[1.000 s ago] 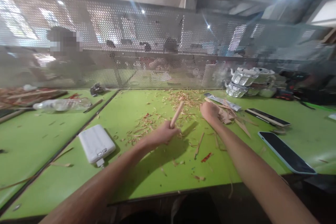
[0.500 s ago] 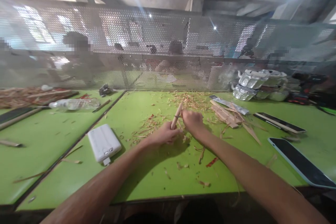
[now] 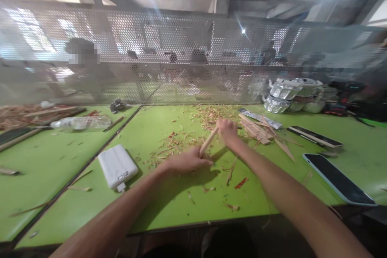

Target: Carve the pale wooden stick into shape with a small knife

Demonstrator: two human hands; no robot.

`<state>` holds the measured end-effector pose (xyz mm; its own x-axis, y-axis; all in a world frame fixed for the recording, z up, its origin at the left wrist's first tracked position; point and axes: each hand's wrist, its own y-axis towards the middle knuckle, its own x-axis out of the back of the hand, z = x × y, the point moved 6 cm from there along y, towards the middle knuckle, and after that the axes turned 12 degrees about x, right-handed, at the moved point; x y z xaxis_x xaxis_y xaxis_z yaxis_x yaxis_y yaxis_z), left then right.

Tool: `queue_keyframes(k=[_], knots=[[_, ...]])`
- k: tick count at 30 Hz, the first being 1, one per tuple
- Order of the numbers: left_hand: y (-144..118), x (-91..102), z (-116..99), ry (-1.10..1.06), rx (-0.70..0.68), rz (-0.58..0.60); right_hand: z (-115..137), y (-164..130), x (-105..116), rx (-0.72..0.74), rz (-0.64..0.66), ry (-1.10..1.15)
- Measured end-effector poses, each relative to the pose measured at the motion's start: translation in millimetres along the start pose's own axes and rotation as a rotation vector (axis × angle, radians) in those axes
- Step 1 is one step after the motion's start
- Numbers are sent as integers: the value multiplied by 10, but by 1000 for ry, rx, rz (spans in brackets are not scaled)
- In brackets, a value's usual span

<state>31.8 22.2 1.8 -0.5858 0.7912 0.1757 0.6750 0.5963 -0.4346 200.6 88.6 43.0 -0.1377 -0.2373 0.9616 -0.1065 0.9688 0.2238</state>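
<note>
My left hand [image 3: 190,160] is closed around the lower end of a slim pale wooden stick [image 3: 208,142], which slants up and to the right. At the stick's upper end is my right hand [image 3: 228,132], also closed. Its fingers hide most of a knife; the thin dark blade across the stick shows only in the earlier picture. Whether the blade touches the wood now, I cannot tell. Thin wood shavings [image 3: 211,115] lie on the green table [image 3: 169,201] beyond and around both hands.
Left of my arm lies a white power bank [image 3: 117,166]. To the right are wood strips [image 3: 256,130], a phone [image 3: 337,177] and foil-wrapped objects [image 3: 282,94]. A plastic bottle [image 3: 81,122] lies at the left; a perforated screen [image 3: 181,56] runs along the back, with people behind it.
My right hand has moved up and right, to the stick's far tip. The stick leans further right and its lower end is nearer me. The view has shifted slightly.
</note>
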Motion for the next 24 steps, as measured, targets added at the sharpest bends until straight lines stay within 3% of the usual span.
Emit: queue_keyframes(k=[3,5,11,13,18,24], knots=[[-14,-25,-75,-55,-76,-10,-361,6,-34,-153,10,13],[-14,27,-90,-136,-99,-53,-447,-7,6,-191,-21,27],[-3,208,-73,-468,-177,-59,-142,-80,232,-138,-183,180],[0,291,-72,-552,-202,-115,-68,-107,253,-97,-249,294],[-2,445,-8,-635,-118,-318,-12,-114,122,52,-354,722],[-74,545,-57,-613,-216,-438,143,-68,-97,67,-288,1242]])
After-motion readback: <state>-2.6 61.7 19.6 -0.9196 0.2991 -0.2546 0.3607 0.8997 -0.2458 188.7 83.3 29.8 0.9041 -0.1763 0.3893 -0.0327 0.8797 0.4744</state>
